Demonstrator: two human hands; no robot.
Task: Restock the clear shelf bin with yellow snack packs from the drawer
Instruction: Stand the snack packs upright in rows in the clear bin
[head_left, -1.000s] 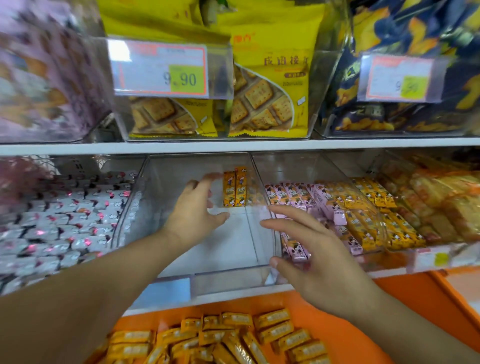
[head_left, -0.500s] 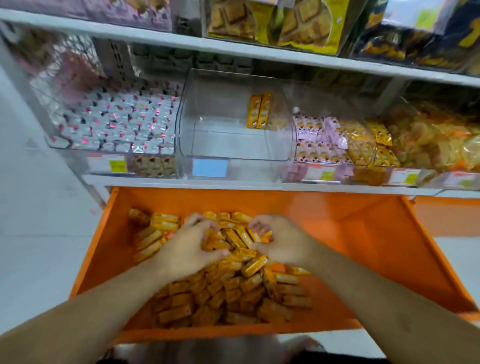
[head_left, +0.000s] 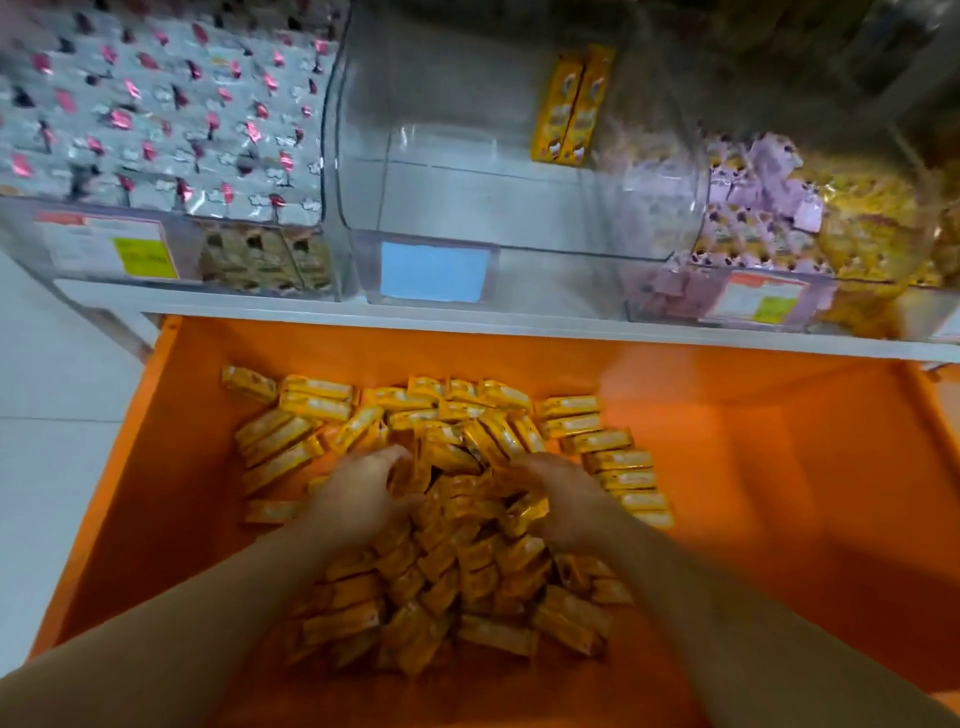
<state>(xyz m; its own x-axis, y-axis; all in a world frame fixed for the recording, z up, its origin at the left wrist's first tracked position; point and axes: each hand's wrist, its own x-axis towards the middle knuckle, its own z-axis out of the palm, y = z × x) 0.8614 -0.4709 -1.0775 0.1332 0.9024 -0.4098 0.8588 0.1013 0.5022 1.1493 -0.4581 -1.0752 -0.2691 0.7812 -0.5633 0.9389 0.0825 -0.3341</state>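
Note:
An open orange drawer (head_left: 769, 519) below the shelf holds a heap of yellow snack packs (head_left: 447, 571). My left hand (head_left: 358, 499) and my right hand (head_left: 566, 499) are both pressed into the heap from either side, fingers curled around a clump of packs between them. Above, the clear shelf bin (head_left: 498, 208) with a blue label on its front is nearly bare; two yellow packs (head_left: 569, 109) stand against its back right wall.
A bin of silver and pink wrapped sweets (head_left: 156, 119) stands left of the clear bin. A bin of lilac and yellow packs (head_left: 779, 218) stands right of it. The white shelf edge (head_left: 467, 317) runs just above the drawer. Pale floor lies at the left.
My hands left the clear bin, dropped into the drawer and closed in on the pile of packs. The view tilted down and moved closer to the drawer.

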